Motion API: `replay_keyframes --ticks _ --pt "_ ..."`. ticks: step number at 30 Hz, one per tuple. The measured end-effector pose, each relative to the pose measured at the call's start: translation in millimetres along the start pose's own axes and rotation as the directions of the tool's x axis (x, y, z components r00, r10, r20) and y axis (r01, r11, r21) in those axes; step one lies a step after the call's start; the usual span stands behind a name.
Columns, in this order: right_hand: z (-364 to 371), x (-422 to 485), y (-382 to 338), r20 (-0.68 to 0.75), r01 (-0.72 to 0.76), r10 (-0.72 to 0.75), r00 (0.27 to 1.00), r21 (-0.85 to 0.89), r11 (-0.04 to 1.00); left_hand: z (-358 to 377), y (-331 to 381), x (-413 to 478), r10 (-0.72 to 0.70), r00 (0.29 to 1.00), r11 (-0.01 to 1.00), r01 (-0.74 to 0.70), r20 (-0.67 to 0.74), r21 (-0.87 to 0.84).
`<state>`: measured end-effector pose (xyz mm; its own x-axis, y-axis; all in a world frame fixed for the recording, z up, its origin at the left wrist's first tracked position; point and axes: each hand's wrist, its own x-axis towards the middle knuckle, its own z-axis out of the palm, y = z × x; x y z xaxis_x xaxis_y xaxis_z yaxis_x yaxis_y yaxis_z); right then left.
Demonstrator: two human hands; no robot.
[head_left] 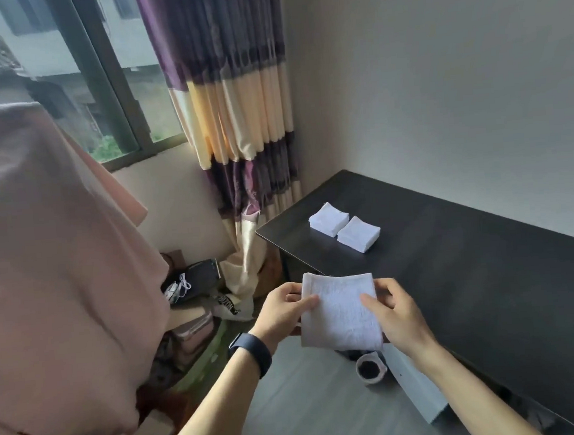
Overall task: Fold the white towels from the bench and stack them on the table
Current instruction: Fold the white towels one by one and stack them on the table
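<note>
A folded white towel point(341, 311) hangs in the air in front of me, just off the near left corner of the dark table point(472, 271). My left hand point(281, 312) pinches its left edge, thumb on the front. My right hand point(394, 312) grips its right edge, thumb lying across the cloth. Two folded white towels lie side by side on the far left part of the table: one point(328, 219) nearer the corner, the other point(359, 234) touching it on the right. The bench is not in view.
A pink cloth point(49, 270) fills the left of the view. Bags and clutter point(195, 293) lie on the floor by the striped curtain point(232, 101). A small cup point(369, 370) and a white box point(415, 382) sit on the floor under my hands.
</note>
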<state>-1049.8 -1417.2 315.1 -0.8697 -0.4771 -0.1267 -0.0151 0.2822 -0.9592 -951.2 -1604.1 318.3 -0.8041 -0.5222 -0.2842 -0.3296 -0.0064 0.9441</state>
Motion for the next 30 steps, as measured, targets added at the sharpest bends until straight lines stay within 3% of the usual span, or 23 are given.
replay_keyframes --ticks 11,18,30 --pt "53 186 24 -0.168 -0.23 0.231 0.958 0.027 0.973 -20 8 241 -0.124 0.976 0.987 0.102 0.181 0.126" --pt "50 299 63 -0.257 -0.311 0.311 0.915 0.043 0.949 18 2 380 -0.202 0.946 0.954 0.132 0.252 0.269" --pt "24 483 129 -0.362 -0.535 0.52 0.774 0.067 0.842 102 -11 584 -0.302 0.913 0.885 0.161 0.274 0.437"
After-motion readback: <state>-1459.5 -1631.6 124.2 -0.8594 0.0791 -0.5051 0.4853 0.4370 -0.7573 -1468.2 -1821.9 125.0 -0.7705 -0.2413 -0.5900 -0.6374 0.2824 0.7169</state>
